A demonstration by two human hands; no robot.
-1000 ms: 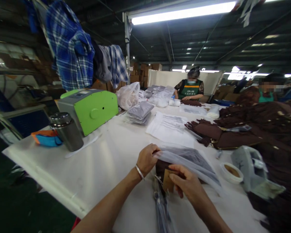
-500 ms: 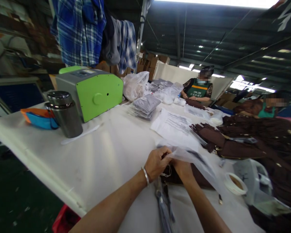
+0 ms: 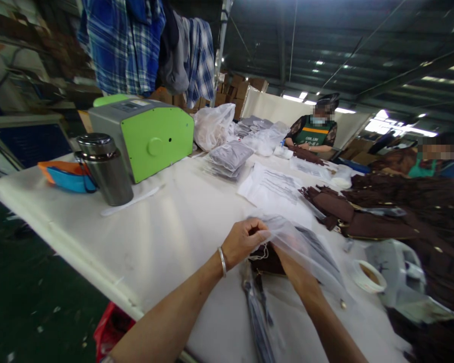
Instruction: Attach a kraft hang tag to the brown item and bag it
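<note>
My left hand (image 3: 243,241), with a metal bangle on the wrist, pinches the open edge of a clear plastic bag (image 3: 306,244) near the middle of the white table (image 3: 166,227). My right hand (image 3: 287,262) reaches inside the bag mouth; its fingers are hidden by the film and by a folded dark brown garment (image 3: 267,262) with a string tag that it pushes in. The bag lies toward the right, printed side up.
A green and grey machine (image 3: 146,133), a steel flask (image 3: 106,169) and an orange-blue pouch (image 3: 66,176) stand at left. Packed bags (image 3: 230,156) and printed sheets (image 3: 272,186) lie further back. Brown garments (image 3: 382,212), a tape roll (image 3: 369,276) and dispenser (image 3: 401,275) at right. Two people work opposite.
My right hand has gone from holding the brown card tag outside the bag to reaching into the bag with the garment. The camera tilted down and shifted left.
</note>
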